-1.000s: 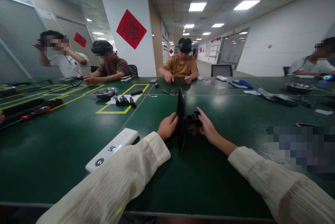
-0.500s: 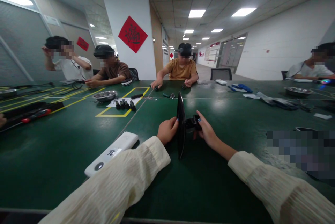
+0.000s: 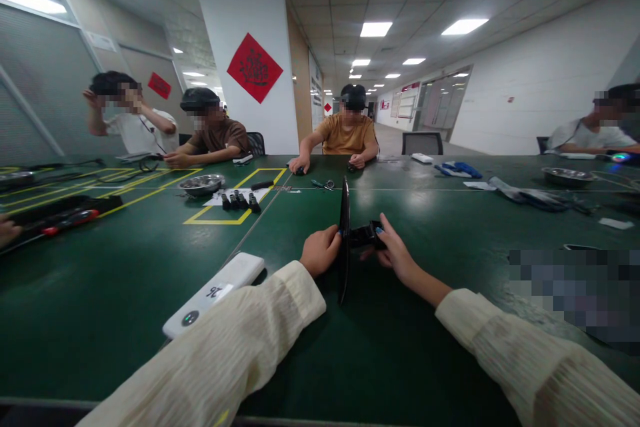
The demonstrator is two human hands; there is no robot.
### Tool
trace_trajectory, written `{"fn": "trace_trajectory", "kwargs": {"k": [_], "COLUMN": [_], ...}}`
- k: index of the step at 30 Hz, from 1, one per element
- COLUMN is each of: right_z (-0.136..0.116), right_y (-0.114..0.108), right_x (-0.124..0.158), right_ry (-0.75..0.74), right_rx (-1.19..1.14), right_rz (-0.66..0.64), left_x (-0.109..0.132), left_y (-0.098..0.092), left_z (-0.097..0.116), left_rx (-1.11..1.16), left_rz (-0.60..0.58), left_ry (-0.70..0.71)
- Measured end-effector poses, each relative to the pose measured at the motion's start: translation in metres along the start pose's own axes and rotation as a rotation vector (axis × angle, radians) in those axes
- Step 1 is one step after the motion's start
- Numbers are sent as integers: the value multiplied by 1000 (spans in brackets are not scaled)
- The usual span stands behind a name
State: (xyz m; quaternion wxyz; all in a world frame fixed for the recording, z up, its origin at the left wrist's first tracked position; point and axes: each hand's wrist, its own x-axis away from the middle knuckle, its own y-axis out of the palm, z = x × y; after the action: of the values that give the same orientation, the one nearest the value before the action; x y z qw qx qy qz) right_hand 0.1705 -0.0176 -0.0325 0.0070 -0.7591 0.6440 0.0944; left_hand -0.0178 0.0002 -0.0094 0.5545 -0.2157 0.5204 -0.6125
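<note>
A thin black plate-like part (image 3: 344,214) stands on its edge on the green table (image 3: 125,267), seen edge-on in front of me. My left hand (image 3: 320,250) is closed against its left face and steadies it. My right hand (image 3: 395,250) grips a short black block (image 3: 364,236) that sticks out from the plate's right face, fingers wrapped over it. Both arms wear cream sleeves.
A white power bank (image 3: 215,294) lies by my left forearm. Farther back are a metal bowl (image 3: 201,183), small black parts (image 3: 240,200) inside yellow floor-tape markings, scissors (image 3: 323,182) and red-handled tools (image 3: 70,217). Several people sit around the table.
The plate has turned a little more edge-on and more upright between my hands. The person opposite has stretched one arm out across the table.
</note>
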Motion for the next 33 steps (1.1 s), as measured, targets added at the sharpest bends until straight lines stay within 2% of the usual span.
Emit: {"fn": "trace_trajectory", "kwargs": {"k": [5, 11, 25, 33], "right_z": [0, -1, -4, -1], "right_y": [-3, -4, -1, -3], "right_x": [-5, -7, -4, -5], "right_ry": [32, 60, 58, 52], "right_rx": [-68, -56, -12, -3], "right_rz": [-102, -144, -115, -108], "left_x": [0, -1, -1, -1], "left_y": [0, 5, 3, 4], "left_z": [-1, -6, -4, -6], "left_rx": [35, 81, 154, 94], "left_rz": [10, 13, 0, -17], "left_ry": [18, 41, 41, 66]}}
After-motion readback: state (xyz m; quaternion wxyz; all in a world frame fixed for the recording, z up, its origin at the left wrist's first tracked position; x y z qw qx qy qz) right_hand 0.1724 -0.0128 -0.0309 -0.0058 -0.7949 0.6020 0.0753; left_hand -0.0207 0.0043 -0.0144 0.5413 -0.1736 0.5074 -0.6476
